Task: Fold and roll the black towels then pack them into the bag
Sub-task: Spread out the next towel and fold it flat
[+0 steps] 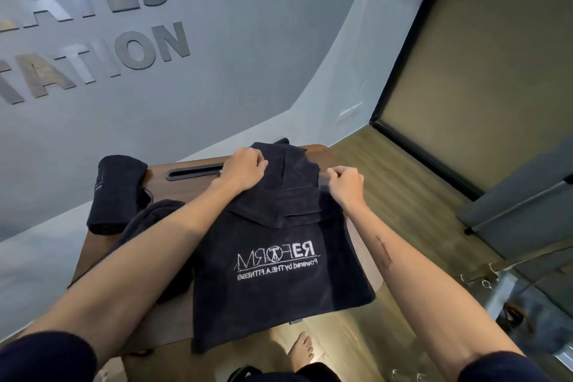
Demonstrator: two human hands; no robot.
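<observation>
Wooden table [161, 324], black towel [279, 288] far edge pinched by both hands' curled fingers [259, 161]

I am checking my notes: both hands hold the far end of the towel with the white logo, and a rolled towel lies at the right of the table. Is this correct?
Not quite. The head view shows the rolled towel at the table's left, not right. Both hands, left and right, do hold the logo towel's far end.

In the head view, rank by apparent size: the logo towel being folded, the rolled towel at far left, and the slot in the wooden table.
1. Logo towel, clearly largest, though nearest the camera.
2. Rolled towel.
3. Slot, smallest.
</observation>
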